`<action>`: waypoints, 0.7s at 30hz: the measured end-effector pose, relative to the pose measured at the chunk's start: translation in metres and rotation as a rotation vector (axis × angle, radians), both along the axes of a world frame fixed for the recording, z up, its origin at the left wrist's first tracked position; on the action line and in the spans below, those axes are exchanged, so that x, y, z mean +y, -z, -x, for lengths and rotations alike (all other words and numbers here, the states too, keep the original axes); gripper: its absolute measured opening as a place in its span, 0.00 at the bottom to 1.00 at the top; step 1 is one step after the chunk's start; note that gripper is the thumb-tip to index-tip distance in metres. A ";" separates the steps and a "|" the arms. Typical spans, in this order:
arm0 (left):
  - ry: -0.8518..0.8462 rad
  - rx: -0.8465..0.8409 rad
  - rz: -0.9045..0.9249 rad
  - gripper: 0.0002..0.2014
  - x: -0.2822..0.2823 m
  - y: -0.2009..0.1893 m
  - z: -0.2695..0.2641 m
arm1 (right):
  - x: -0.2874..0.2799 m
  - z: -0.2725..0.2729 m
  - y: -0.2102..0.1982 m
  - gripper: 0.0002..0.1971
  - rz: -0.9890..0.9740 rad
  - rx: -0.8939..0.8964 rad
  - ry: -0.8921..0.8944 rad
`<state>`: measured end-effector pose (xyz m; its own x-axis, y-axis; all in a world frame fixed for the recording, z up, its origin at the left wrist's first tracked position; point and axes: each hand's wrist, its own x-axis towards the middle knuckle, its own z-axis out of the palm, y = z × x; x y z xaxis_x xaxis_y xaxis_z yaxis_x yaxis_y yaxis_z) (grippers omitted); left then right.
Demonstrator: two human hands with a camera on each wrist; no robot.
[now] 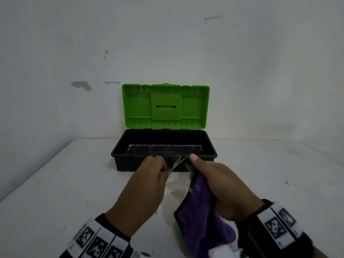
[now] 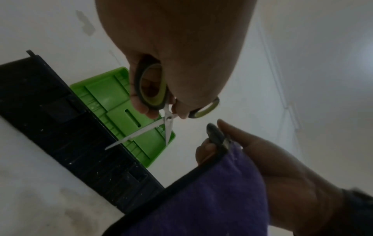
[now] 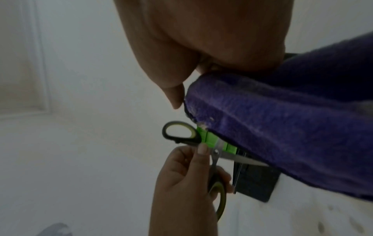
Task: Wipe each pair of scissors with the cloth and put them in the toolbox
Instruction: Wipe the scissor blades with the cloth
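Observation:
My left hand (image 1: 162, 169) grips a pair of scissors (image 2: 168, 121) by their black-and-green handles, with the blades spread apart. They hang just in front of the black toolbox (image 1: 119, 151), whose green lid (image 1: 165, 105) stands open. My right hand (image 1: 202, 168) pinches a purple cloth (image 1: 199, 207) with a black hem, thumb stretched forward. In the right wrist view one blade of the scissors (image 3: 242, 160) runs up to the cloth (image 3: 282, 127); whether they touch I cannot tell.
The toolbox stands on a white table (image 1: 55, 183) against a white wall (image 1: 260, 71). The table's left edge runs diagonally at the left. Dark stains mark the tabletop between my hands. Something white (image 1: 219, 252) shows at the bottom edge under the cloth.

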<state>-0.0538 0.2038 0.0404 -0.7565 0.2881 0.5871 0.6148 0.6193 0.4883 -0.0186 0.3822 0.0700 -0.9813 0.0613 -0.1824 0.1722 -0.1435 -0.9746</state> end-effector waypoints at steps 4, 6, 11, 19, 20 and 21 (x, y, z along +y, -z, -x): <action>0.006 0.221 0.158 0.09 -0.003 -0.003 -0.003 | -0.012 0.001 -0.001 0.22 0.226 -0.107 -0.065; 0.002 0.288 0.191 0.06 -0.006 -0.003 -0.002 | -0.012 -0.001 0.000 0.17 0.315 -0.115 -0.090; -0.016 0.299 0.257 0.10 -0.011 0.000 -0.001 | -0.008 -0.002 0.009 0.21 0.284 -0.096 -0.098; -0.036 -0.018 -0.113 0.16 -0.014 -0.004 -0.005 | -0.004 -0.012 0.018 0.06 0.201 0.059 -0.062; -0.079 -0.155 -0.179 0.18 -0.014 -0.006 -0.007 | -0.004 -0.014 0.020 0.07 0.183 0.090 -0.053; -0.112 -0.297 -0.219 0.18 -0.016 -0.007 -0.007 | -0.004 -0.016 0.021 0.08 0.172 0.118 -0.041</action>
